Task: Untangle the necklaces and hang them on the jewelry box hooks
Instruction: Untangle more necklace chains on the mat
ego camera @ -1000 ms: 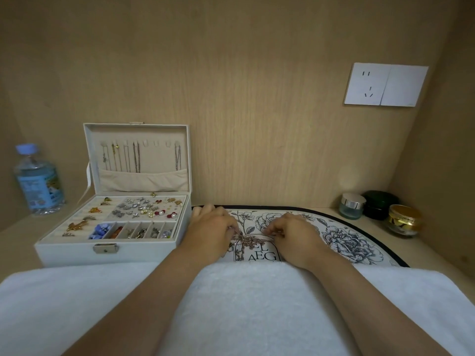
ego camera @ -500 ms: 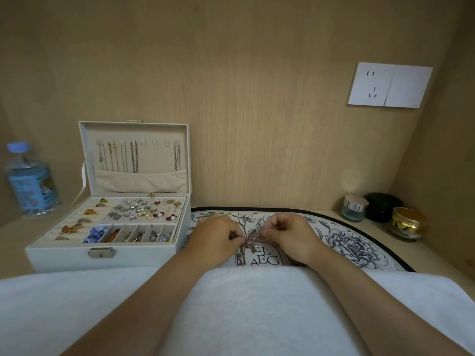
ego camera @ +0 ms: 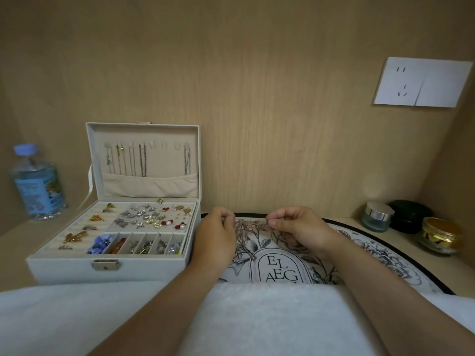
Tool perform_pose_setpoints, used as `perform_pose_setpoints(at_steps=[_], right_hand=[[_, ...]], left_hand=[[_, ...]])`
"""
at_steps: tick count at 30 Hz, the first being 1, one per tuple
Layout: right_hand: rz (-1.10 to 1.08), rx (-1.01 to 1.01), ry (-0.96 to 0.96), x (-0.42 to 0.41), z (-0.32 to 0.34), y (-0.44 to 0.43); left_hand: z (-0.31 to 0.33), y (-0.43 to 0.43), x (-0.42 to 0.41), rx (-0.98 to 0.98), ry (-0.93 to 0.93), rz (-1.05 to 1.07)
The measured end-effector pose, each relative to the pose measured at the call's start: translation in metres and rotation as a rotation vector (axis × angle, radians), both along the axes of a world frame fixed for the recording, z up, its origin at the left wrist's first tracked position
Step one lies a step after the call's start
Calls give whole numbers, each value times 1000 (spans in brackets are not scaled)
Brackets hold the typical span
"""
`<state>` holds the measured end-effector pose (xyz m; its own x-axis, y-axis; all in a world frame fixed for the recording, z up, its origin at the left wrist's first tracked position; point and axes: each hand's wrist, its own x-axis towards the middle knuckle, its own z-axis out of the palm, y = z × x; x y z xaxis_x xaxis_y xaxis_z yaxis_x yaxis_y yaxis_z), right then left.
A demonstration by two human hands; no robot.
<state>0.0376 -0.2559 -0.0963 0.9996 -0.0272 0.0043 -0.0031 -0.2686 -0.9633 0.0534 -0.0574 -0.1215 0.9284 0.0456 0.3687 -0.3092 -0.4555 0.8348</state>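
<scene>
A tangle of thin rose-gold necklaces [ego camera: 250, 224] is stretched between my two hands just above a floral mat [ego camera: 365, 250], with strands trailing down onto it. My left hand [ego camera: 217, 233] pinches the tangle's left end. My right hand [ego camera: 295, 228] pinches its right end. The white jewelry box [ego camera: 64, 265] stands open to the left. Several chains hang from the hooks in its lid [ego camera: 144, 160]; a few hooks between them are bare. Earrings and brooches fill its tray.
A water bottle [ego camera: 36, 183] stands far left. Three small jars [ego camera: 408, 222] sit at the right by the wall. A white towel [ego camera: 257, 319] covers the near edge. A wall socket [ego camera: 421, 82] is up right.
Both hands have lifted off the mat and drawn apart, raising the tangle and stretching it between them. The view has shifted a little.
</scene>
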Motion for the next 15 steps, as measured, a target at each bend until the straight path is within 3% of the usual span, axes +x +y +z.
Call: perform_pose_setpoints(at_steps=[5, 10, 15], right_hand=[[-13, -78, -34, -1, 2, -6], [-20, -290, -57, -3, 6, -6], [-24, -553, -109, -6, 8, -6]], left_hand=[[8, -3, -2, 28, -12, 10], [25, -5, -10, 194, -142, -11], [39, -20, -5, 85, 31, -231]])
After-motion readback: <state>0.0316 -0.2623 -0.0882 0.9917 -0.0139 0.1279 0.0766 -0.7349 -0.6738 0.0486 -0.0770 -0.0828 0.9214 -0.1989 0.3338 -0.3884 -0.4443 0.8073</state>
